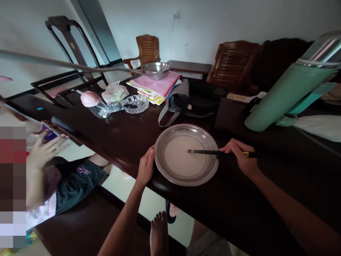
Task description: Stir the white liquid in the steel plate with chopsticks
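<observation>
A wide steel bowl [186,180] stands near the edge of the dark table, with a pale, milky liquid [183,161] in it. My left hand [146,165] grips the bowl's left rim, thumb on top and the fingers partly hidden beneath. In my right hand [241,156] is a pair of dark chopsticks [207,152], held nearly level across the bowl's right rim. Their tips are at the middle of the liquid, wet with pale stuff. The fingers of that hand are closed around the chopsticks.
Behind the bowl are a black bag [205,97], a glass ashtray [135,104] and a second steel bowl [156,70] on a pink folder [157,83]. A green thermos [287,97] stands at right. Another person sits at left, their hand [46,149] by a phone.
</observation>
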Action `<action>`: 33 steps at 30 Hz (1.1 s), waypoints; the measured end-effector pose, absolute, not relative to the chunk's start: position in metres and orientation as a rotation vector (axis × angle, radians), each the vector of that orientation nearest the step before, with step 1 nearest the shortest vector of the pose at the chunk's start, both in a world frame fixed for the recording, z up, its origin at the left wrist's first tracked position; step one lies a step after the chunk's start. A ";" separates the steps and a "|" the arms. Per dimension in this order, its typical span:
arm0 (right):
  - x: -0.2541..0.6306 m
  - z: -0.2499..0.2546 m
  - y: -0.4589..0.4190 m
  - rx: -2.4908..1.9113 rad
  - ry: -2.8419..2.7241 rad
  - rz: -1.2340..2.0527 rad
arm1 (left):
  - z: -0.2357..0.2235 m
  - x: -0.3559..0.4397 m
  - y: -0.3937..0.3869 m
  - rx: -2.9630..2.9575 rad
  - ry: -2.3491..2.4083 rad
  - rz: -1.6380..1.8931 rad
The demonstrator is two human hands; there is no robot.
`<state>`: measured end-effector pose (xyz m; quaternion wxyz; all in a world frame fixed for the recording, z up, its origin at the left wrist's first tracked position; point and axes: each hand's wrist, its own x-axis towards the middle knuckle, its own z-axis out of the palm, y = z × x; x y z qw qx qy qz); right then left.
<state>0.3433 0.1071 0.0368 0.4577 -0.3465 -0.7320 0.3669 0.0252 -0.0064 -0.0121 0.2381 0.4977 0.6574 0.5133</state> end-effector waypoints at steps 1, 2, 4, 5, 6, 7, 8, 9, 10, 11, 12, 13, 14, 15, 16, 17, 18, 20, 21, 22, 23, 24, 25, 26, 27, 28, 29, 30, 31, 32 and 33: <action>0.344 0.037 0.107 -0.819 -1.819 0.933 | -0.012 0.025 -0.006 1.363 1.797 1.405; 0.344 0.037 0.106 -0.774 -1.877 0.960 | -0.012 0.026 -0.006 1.362 1.794 1.405; 0.343 0.036 0.105 -0.712 -1.995 0.959 | -0.012 0.026 -0.006 1.358 1.797 1.410; 0.343 0.036 0.105 -0.720 -2.012 0.936 | -0.012 0.026 -0.006 1.354 1.800 1.412; 0.343 0.036 0.105 -0.751 -1.985 0.911 | -0.012 0.026 -0.006 1.350 1.803 1.414; 0.344 0.035 0.105 -0.790 -1.928 0.894 | -0.012 0.026 -0.006 1.348 1.802 1.414; 0.344 0.035 0.106 -0.824 -1.861 0.891 | -0.012 0.026 -0.007 1.349 1.798 1.413; 0.345 0.034 0.106 -0.840 -1.807 0.903 | -0.012 0.025 -0.007 1.352 1.791 1.411; 0.345 0.034 0.106 -0.827 -1.799 0.925 | -0.013 0.025 -0.007 1.356 1.782 1.409; 0.345 0.033 0.106 -0.797 -1.833 0.943 | -0.013 0.025 -0.007 1.361 1.777 1.410; 0.344 0.033 0.105 -0.764 -1.888 0.957 | -0.013 0.025 -0.007 1.363 1.777 1.411; 0.344 0.033 0.105 -0.743 -1.947 0.962 | -0.013 0.024 -0.007 1.361 1.782 1.415; 0.343 0.033 0.106 -0.743 -1.977 0.956 | -0.013 0.024 -0.007 1.358 1.788 1.419; 0.343 0.032 0.106 -0.765 -1.969 0.947 | -0.013 0.025 -0.007 1.354 1.791 1.421; 0.343 0.032 0.107 -0.799 -1.924 0.938 | -0.013 0.025 -0.007 1.353 1.790 1.423; 0.343 0.032 0.108 -0.828 -1.858 0.936 | -0.013 0.025 -0.007 1.355 1.785 1.422; 0.344 0.031 0.108 -0.841 -1.799 0.945 | -0.013 0.025 -0.006 1.359 1.780 1.420; 0.345 0.032 0.108 -0.812 -1.770 0.994 | -0.013 0.026 -0.006 1.368 1.778 1.415; 0.345 0.032 0.107 -0.784 -1.806 1.020 | -0.013 0.026 -0.006 1.370 1.782 1.414; 0.344 0.033 0.106 -0.760 -1.868 1.035 | -0.013 0.025 -0.006 1.370 1.786 1.416; 0.343 0.034 0.106 -0.754 -1.925 1.026 | -0.013 0.025 -0.006 1.369 1.788 1.419; 0.343 0.036 0.105 -0.769 -1.949 0.991 | -0.013 0.025 -0.006 1.366 1.788 1.423; 0.342 0.036 0.105 -0.805 -1.925 0.950 | -0.013 0.024 -0.007 1.363 1.787 1.427; 0.342 0.037 0.105 -0.837 -1.889 0.921 | -0.014 0.024 -0.007 1.359 1.785 1.430; 0.343 0.037 0.105 -0.857 -1.843 0.908 | -0.014 0.024 -0.007 1.355 1.783 1.429; 0.343 0.037 0.105 -0.856 -1.808 0.913 | -0.014 0.024 -0.006 1.353 1.781 1.426; 0.343 0.037 0.105 -0.834 -1.802 0.932 | -0.014 0.024 -0.006 1.352 1.780 1.424; 0.343 0.037 0.105 -0.796 -1.830 0.955 | -0.014 0.024 -0.006 1.351 1.781 1.422; 0.343 0.036 0.105 -0.754 -1.881 0.970 | -0.014 0.024 -0.006 1.349 1.783 1.423; 0.343 0.036 0.105 -0.721 -1.933 0.970 | -0.014 0.024 -0.006 1.347 1.787 1.425; 0.342 0.036 0.105 -0.712 -1.967 0.959 | -0.014 0.025 -0.006 1.346 1.790 1.427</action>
